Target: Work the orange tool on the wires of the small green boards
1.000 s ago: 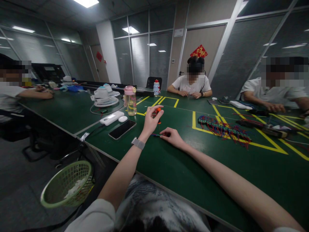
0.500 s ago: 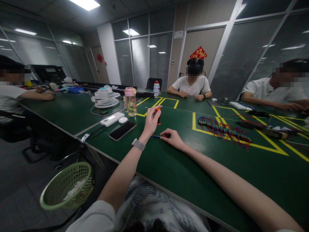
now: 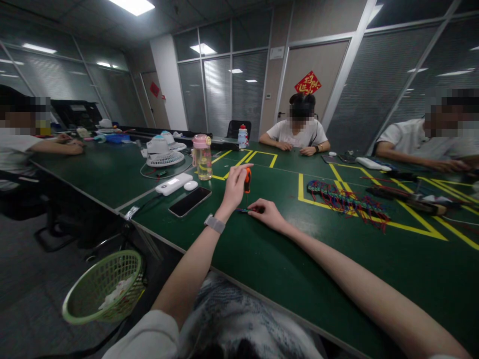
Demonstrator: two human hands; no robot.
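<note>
My left hand (image 3: 234,185) is closed around the orange and black handle of a screwdriver (image 3: 247,180). The tool stands upright, its thin shaft pointing down at a small green piece with wires (image 3: 243,211) on the green table. My right hand (image 3: 267,214) rests on the tabletop, its thumb and fingers pinching the right end of that piece. Its details are too small to make out, and the fingers cover part of it. Whether the screwdriver's tip touches it, I cannot tell.
Left of my hands are a phone (image 3: 190,201), a white power bank (image 3: 174,184), a pink-lidded bottle (image 3: 204,162) and white fans (image 3: 164,152). To the right lies a row of similar wired pieces (image 3: 346,202). A green basket (image 3: 105,284) stands below. Other people sit around the table.
The screwdriver's handle appears turned slightly, showing more orange, and my left fingers have shifted a little around it. My right hand and the small piece stay in place.
</note>
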